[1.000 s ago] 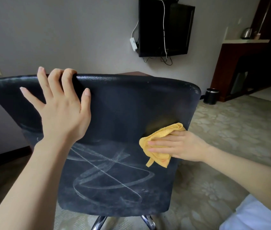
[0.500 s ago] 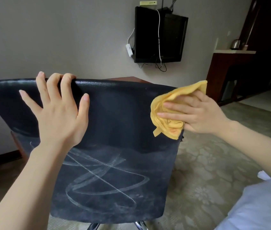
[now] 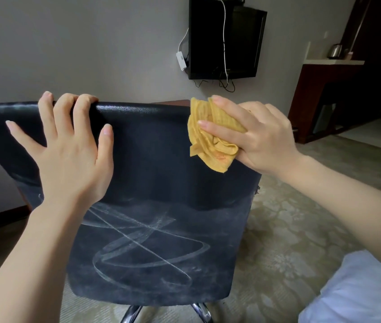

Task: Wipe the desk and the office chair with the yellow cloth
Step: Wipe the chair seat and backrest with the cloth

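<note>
At the left we see our left hand (image 3: 73, 159) laid on the back of the office chair (image 3: 156, 183), palm flat, thumb and little finger spread, the three middle fingers hooked over the backrest's top edge. Pale looping streaks (image 3: 142, 243) cross the lower half of the dark backrest, and chrome legs (image 3: 131, 313) show beneath it on the patterned carpet (image 3: 278, 241). At the backrest's upper right corner, the bunched yellow cloth (image 3: 210, 145) lies against the chair, held by our right hand (image 3: 259, 141) with its fingers stretched across the folds. A dark television (image 3: 226, 38) hangs on the wall above.
</note>
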Tool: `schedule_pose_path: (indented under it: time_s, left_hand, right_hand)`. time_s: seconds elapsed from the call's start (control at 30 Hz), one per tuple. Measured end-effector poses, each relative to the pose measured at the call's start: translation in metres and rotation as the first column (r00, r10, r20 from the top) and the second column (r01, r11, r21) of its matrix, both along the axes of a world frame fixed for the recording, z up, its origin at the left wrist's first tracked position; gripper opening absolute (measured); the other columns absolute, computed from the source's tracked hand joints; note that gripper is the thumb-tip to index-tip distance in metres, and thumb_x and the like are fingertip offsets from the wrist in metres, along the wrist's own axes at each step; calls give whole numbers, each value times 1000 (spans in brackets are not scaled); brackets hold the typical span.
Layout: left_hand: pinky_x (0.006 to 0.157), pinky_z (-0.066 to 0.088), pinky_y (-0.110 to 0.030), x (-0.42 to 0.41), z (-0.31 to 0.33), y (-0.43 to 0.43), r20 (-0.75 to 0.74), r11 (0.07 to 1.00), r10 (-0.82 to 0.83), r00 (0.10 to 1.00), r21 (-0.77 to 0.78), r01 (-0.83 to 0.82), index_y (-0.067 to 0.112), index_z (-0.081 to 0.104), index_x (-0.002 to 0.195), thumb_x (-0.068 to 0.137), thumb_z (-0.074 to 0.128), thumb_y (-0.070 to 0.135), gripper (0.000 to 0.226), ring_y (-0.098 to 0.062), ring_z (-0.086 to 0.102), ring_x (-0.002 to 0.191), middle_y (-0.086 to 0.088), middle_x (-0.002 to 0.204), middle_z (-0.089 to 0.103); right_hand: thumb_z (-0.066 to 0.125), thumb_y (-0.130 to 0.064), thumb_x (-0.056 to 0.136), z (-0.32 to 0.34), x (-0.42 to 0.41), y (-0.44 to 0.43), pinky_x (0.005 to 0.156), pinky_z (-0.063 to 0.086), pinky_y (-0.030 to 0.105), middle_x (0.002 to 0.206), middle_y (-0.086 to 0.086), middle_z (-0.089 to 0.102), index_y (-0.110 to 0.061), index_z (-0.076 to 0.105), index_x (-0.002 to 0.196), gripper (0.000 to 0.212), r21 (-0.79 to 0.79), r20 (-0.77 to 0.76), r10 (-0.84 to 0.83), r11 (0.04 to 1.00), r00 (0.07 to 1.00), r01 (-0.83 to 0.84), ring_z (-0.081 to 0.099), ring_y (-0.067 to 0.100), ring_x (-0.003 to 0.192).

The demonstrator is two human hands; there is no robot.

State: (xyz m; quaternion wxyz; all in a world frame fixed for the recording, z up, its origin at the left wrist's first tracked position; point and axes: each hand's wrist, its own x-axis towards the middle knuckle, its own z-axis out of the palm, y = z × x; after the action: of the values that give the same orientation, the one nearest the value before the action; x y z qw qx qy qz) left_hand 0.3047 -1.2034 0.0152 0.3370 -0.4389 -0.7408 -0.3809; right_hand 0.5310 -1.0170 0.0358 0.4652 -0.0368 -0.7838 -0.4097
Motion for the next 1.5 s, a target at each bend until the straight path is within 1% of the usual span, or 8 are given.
schedule_pose_path:
  time_s: [0.1, 0.23, 0.5, 0.63, 0.77, 1.2, 1.4, 1.5]
  left_hand:
    - [102, 13, -74, 0, 1, -2, -25, 999, 19, 1000, -29, -20, 22, 32, 133, 94, 28, 37, 42, -24, 14, 143, -2, 139, 32]
    - [104, 9, -73, 0, 1, -2, -41, 999, 28, 999, -40, -30, 20, 33, 133, 95, 27, 38, 42, -25, 16, 142, -3, 139, 34]
    - [107, 1, -68, 5, 3, -6, -13, 998, 10, 1000, -64, -11, 21, 33, 134, 93, 26, 35, 44, -24, 11, 143, -2, 141, 30]
    - [108, 0, -66, 5, 5, -8, -3, 997, 7, 1000, -81, -7, 21, 32, 134, 92, 27, 32, 44, -23, 11, 144, -1, 142, 30]
    - [108, 1, -66, 7, 4, -6, 8, 998, 7, 1000, -70, -6, 21, 33, 135, 92, 28, 30, 44, -23, 10, 144, 0, 143, 29]
    - [108, 4, -67, 7, 2, -2, -61, 995, 70, 996, -60, -74, 16, 34, 134, 93, 27, 35, 46, -28, 17, 142, -5, 143, 32]
    - [107, 5, -67, 6, 2, 2, -66, 993, 91, 994, -65, -95, 17, 32, 135, 93, 27, 37, 47, -27, 17, 142, -4, 145, 31]
    - [107, 4, -67, 5, 2, 1, -84, 985, 134, 987, -100, -142, 19, 31, 138, 95, 26, 38, 48, -25, 17, 142, -1, 146, 29]
  right_hand:
    - [55, -30, 94, -23, 8, 13, 82, 43, 39, 143, 4, 43, -35, 41, 135, 43, 4, -120, -27, 1000, 992, 28, 56, 31, 110]
    - [46, -26, 98, -66, 23, 28, 113, 16, 49, 159, -1, -2, -33, 30, 142, 47, 14, -108, -159, 987, 981, 161, 5, 32, 145]
    - [82, -20, 65, -147, 62, 35, 102, 28, 48, 138, 4, 52, -29, 38, 139, 87, -23, 374, -266, 955, 888, 296, 38, 35, 123]
    - [72, -11, 71, -131, 63, 37, 104, 27, 42, 142, -4, 42, -32, 38, 139, 78, 33, 374, -239, 969, 896, 244, 38, 28, 126]
    - [41, -21, 93, -102, 45, 29, 116, 9, 40, 147, -4, 34, -35, 31, 143, 52, 55, 244, -251, 968, 937, 245, 28, 27, 135]
    - [47, -30, 95, -44, -67, -32, 116, -5, 43, 152, -8, 24, -33, 33, 146, 52, 178, 92, -200, 967, 975, 182, 21, 23, 140]
    - [38, -35, 97, -76, -107, -49, 115, -9, 40, 157, -9, 16, -33, 17, 149, 56, 238, 297, -260, 952, 919, 192, 15, 17, 145]
    - [28, -30, 98, -102, -117, -52, 118, -5, 33, 157, -6, 13, -25, 17, 150, 53, 182, 519, -223, 972, 825, 148, 8, 15, 145]
